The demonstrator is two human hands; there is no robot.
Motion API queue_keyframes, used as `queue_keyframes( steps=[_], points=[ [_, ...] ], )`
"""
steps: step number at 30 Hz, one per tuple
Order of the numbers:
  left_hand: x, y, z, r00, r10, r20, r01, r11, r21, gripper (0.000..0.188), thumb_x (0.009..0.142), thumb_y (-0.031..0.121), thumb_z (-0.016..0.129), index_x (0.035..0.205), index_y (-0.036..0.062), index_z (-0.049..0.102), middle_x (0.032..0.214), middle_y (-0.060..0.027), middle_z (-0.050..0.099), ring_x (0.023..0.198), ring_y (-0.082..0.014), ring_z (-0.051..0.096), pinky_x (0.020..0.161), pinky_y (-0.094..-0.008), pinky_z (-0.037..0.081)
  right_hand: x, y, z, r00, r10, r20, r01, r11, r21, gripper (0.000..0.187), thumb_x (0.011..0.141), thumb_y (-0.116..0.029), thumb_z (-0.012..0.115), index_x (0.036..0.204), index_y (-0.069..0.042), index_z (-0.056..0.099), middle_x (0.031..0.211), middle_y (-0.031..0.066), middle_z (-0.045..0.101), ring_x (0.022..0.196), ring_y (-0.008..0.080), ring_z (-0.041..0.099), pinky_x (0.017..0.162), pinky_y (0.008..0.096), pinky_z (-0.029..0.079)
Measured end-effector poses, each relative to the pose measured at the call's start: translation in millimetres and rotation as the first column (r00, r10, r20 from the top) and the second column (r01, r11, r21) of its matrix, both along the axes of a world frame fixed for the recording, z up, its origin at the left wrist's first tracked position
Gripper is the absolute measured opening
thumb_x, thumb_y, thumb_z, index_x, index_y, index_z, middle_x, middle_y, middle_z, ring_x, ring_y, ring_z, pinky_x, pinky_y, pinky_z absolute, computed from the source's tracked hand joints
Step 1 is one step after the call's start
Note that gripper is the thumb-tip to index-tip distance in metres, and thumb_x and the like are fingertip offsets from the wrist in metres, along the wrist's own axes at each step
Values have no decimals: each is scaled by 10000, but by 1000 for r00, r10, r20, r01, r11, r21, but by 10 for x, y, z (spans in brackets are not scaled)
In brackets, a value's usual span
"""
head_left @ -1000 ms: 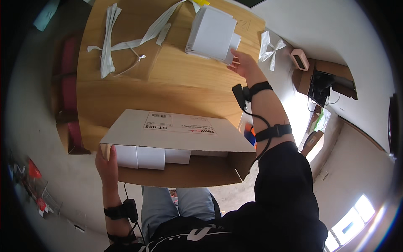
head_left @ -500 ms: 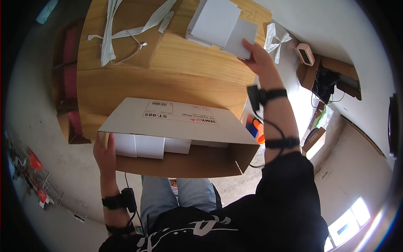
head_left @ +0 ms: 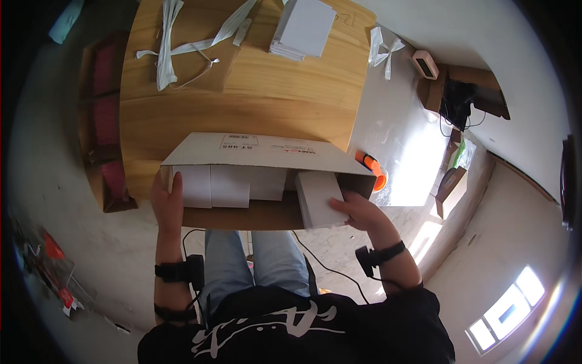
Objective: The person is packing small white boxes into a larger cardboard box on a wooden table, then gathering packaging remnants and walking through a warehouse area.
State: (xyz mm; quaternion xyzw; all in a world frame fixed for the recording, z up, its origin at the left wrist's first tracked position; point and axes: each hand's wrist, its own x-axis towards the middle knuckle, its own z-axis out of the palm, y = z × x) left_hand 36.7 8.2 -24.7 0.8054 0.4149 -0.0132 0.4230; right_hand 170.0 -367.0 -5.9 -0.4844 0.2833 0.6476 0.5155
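Observation:
An open cardboard box (head_left: 260, 215) lies at the near edge of the wooden table (head_left: 242, 97), its lid flap (head_left: 267, 151) raised toward me. My left hand (head_left: 167, 203) grips the box's left end. My right hand (head_left: 357, 212) holds a small white box (head_left: 318, 197) and has it partly inside the right end of the cardboard box. Several more white boxes (head_left: 227, 185) stand in a row inside. A stack of white boxes (head_left: 303, 27) rests on the far side of the table.
White strips of packing material (head_left: 167, 42) lie on the far left of the table, more (head_left: 382, 51) on the floor at right. An orange tool (head_left: 373, 167) lies on the floor right of the box. A chair (head_left: 100, 115) stands left of the table.
My right hand has left the far stack, come back toward me with a white box and brought it into the right end of the cardboard box. My left hand has stayed on the box.

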Motion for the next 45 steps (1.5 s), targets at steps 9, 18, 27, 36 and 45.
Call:
queue_keyframes(
  steps=[9, 18, 27, 36, 45],
  points=[
    [-65, 29, -62, 1000, -20, -22, 20, 1000, -9, 375, 842, 225, 542, 1097, -48, 504, 997, -185, 589, 940, -309, 564, 809, -342, 422, -135, 395, -708, 610, 555, 565, -369, 831, -417, 639, 798, -249, 583, 1294, 32, 295, 1229, 195, 458, 1134, 284, 453, 953, 340, 364],
    [-71, 45, -102, 997, -44, -61, 47, 997, 55, 371, 831, 203, 552, 1115, -28, 491, 1012, -193, 575, 945, -329, 553, 813, -355, 425, 90, 618, -377, 26, 950, 311, -760, 221, -612, 426, 775, -219, 589, 1098, 43, 503, 1054, 196, 570, 1013, 277, 547, 876, 348, 437],
    [-102, 44, -103, 1000, 20, 0, -20, 1000, 3, 327, 850, 196, 538, 1097, -15, 499, 972, -163, 581, 892, -305, 567, 793, -340, 433, 1709, 1479, 20, 172, 533, 829, 6, 841, -541, 829, 684, -389, 714, 1248, 42, 286, 1100, 282, 487, 968, 349, 551, 828, 381, 449],
    [-43, 25, -90, 999, 15, -41, -12, 998, 63, 278, 859, 195, 532, 1061, 6, 517, 919, -152, 598, 858, -294, 581, 757, -335, 443, 2376, 2458, -401, 127, 856, 502, 42, 501, -865, 991, 638, -453, 673, 1314, 43, 144, 1219, 360, 308, 1093, 439, 433, 877, 382, 431],
    [-112, 46, -119, 998, 7, -64, -3, 998, 61, 316, 856, 219, 532, 1080, -4, 516, 952, -159, 590, 876, -306, 574, 767, -345, 439, 1005, 629, 685, 811, 53, 583, -190, 966, 176, 790, 729, -225, 647, 1347, -16, 202, 1036, 141, 510, 913, 220, 536, 825, 339, 422]
  ],
)
